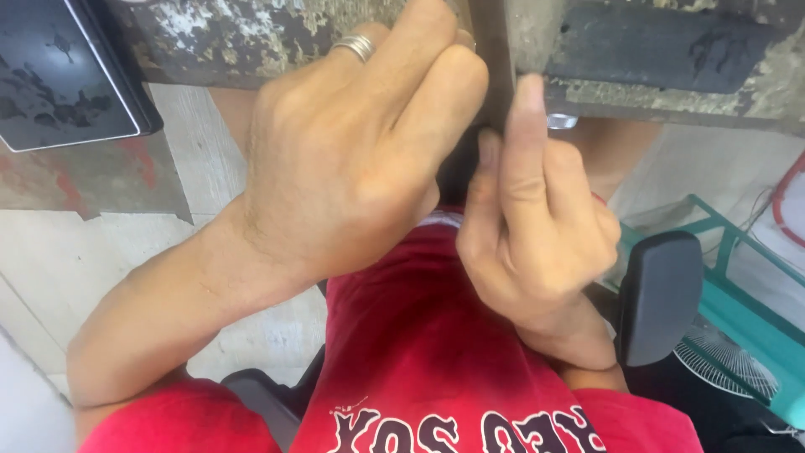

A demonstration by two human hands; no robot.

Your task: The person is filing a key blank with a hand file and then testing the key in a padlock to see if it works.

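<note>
A: Nearest, soft red shirt (436, 352); above it?

B: Left hand (352, 159), ringed, curled tight at the rough, flaking table (251, 38) edge; what it pinches, I cannot tell. Right hand (537, 226) beside, forefinger up, other fingers folded, touching the dark underside.

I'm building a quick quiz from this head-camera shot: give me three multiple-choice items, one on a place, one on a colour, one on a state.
1. Where is the ring?
A. left hand
B. right hand
C. table edge

2. What colour is the shirt?
A. blue
B. red
C. white

3. How is the right hand?
A. flat, open
B. out of view
C. curled, one finger raised

Answers:
1 A: the silver band sits on a finger of the left hand.
2 B: the cloth below the hands is red.
3 C: one finger points up to the worn table edge.
</note>
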